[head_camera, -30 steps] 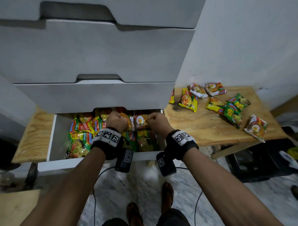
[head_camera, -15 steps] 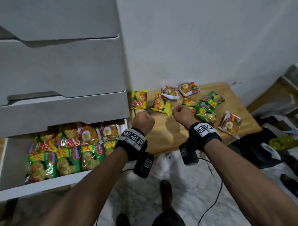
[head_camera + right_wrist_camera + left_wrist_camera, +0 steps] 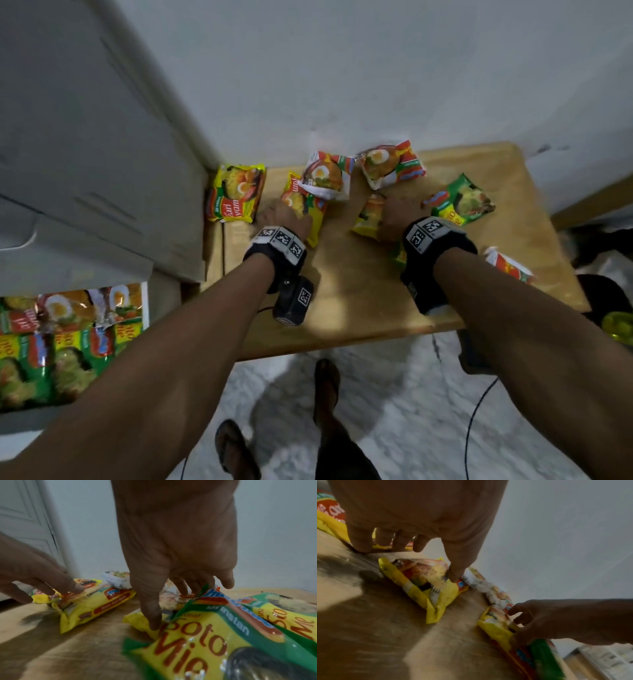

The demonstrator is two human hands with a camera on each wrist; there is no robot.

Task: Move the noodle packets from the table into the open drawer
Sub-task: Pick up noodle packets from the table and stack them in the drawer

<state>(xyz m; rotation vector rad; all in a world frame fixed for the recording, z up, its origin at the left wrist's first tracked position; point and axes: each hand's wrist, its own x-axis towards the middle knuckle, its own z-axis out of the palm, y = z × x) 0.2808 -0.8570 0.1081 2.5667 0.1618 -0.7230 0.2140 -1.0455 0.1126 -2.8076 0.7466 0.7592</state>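
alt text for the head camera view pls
Both hands reach down onto yellow noodle packets on a wooden table: left hand, right hand. More colourful packets lie scattered near the wall; an open white drawer at lower left holds packets.

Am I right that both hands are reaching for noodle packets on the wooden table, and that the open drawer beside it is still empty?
Not quite: the open drawer is not empty. The head view shows it already packed with noodle packets. The rest holds: the left hand and right hand are both down at packets on the wooden table.
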